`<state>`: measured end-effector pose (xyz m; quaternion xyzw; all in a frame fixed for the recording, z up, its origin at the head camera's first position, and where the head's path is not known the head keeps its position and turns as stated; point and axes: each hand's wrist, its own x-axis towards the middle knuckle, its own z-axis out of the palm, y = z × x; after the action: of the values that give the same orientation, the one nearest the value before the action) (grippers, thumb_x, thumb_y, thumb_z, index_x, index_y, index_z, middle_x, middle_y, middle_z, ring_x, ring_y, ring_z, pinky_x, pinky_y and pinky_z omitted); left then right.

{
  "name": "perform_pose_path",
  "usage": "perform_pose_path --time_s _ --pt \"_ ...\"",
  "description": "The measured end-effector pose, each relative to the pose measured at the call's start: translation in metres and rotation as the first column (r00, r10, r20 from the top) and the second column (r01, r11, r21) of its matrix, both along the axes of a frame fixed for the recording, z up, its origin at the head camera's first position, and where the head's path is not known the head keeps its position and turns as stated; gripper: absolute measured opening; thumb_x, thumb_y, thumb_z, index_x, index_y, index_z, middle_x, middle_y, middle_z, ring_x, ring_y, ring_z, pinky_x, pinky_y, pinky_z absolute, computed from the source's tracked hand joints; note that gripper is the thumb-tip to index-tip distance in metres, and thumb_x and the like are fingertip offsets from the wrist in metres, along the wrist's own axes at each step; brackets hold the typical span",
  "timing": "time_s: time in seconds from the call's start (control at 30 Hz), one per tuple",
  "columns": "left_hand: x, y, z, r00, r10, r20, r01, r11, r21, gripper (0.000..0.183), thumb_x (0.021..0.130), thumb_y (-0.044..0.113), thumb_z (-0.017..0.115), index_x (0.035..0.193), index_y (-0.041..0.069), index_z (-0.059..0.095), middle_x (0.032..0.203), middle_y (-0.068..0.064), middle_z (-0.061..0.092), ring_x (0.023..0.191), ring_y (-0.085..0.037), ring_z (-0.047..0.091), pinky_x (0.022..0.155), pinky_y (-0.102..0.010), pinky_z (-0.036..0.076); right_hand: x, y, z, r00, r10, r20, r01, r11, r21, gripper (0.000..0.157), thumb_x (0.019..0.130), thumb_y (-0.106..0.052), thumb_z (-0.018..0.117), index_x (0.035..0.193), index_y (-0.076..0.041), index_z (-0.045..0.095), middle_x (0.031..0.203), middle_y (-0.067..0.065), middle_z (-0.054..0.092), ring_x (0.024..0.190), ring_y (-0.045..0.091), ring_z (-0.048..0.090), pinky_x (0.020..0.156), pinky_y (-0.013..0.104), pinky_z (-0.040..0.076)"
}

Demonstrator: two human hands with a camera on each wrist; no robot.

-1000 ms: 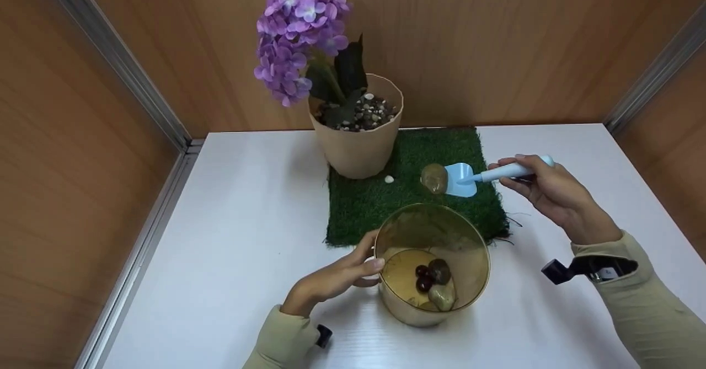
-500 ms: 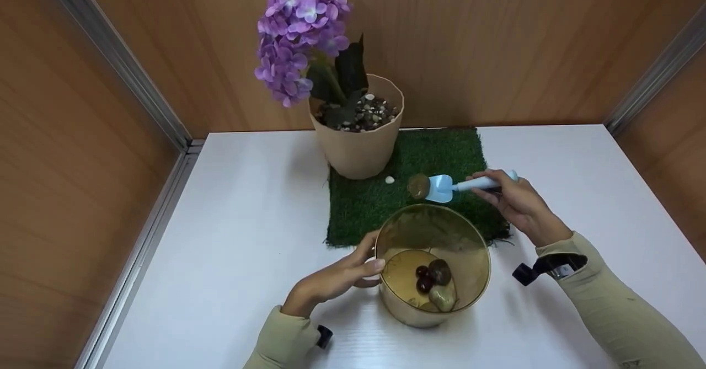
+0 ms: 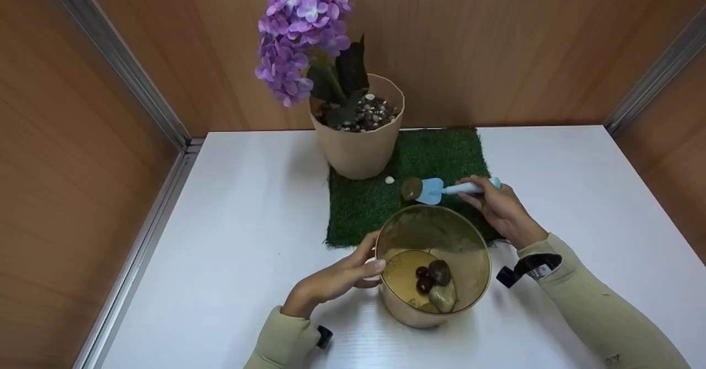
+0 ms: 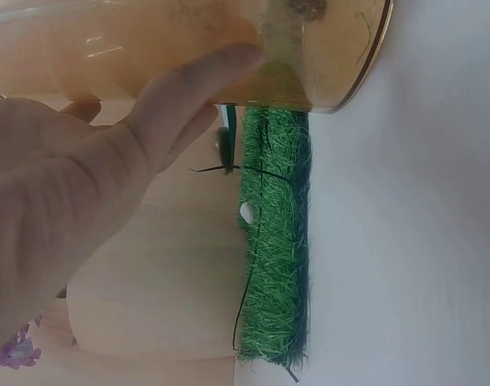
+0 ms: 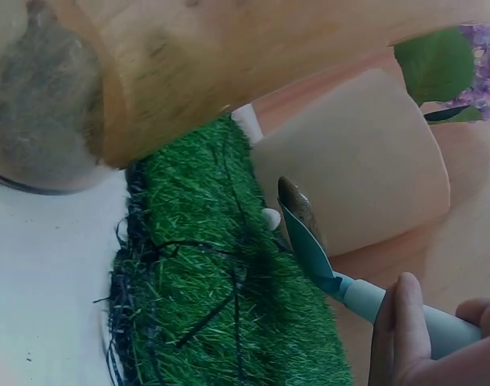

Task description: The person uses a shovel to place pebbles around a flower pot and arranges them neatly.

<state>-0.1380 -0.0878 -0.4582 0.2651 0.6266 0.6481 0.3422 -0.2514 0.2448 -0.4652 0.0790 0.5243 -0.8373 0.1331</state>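
Observation:
My right hand grips the handle of a small light-blue toy shovel above the grass mat. A brown stone lies at the front of its blade; the right wrist view shows the stone on the blade, close before the pot. My left hand holds the left side of a see-through amber bucket, thumb at the rim, as the left wrist view also shows. Inside the bucket lie a dark stone, a pale green stone and two small dark-red round pieces.
Behind the bucket lies a green artificial grass mat. On its back left stands a beige flowerpot with purple flowers and pebbles. A small white pebble sits on the mat. Wooden panels enclose the white table.
My right hand has moved left and slightly nearer, carrying the shovel and brown stone toward the bucket's far rim. The left hand and bucket stay put.

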Motion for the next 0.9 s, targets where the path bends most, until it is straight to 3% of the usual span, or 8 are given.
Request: perform_pose_path --time_s 0.43,0.9 --pt "0.001 0.001 0.000 1.000 0.012 0.006 -0.012 1.000 -0.018 0.061 0.098 0.041 0.042 0.147 0.032 0.008 0.151 -0.011 0.010 0.133 -0.022 0.030 0.097 -0.040 0.042 -0.005 -0.021 -0.013 1.000 -0.031 0.000 0.031 0.997 0.072 0.047 0.099 -0.019 0.046 0.134 0.009 0.034 0.130 0.020 0.039 0.124 0.030 0.042 0.095 0.031 0.044" --pt "0.000 0.001 -0.001 1.000 0.006 0.000 -0.006 1.000 -0.016 0.060 0.098 0.040 0.041 0.147 0.030 0.008 0.152 -0.010 0.009 0.134 -0.023 0.027 0.097 -0.040 0.042 -0.008 -0.031 -0.015 0.986 -0.057 -0.154 0.088 0.975 0.202 0.041 0.097 -0.021 0.051 0.124 0.009 0.050 0.128 0.025 0.043 0.119 0.031 0.048 0.091 0.029 0.046"
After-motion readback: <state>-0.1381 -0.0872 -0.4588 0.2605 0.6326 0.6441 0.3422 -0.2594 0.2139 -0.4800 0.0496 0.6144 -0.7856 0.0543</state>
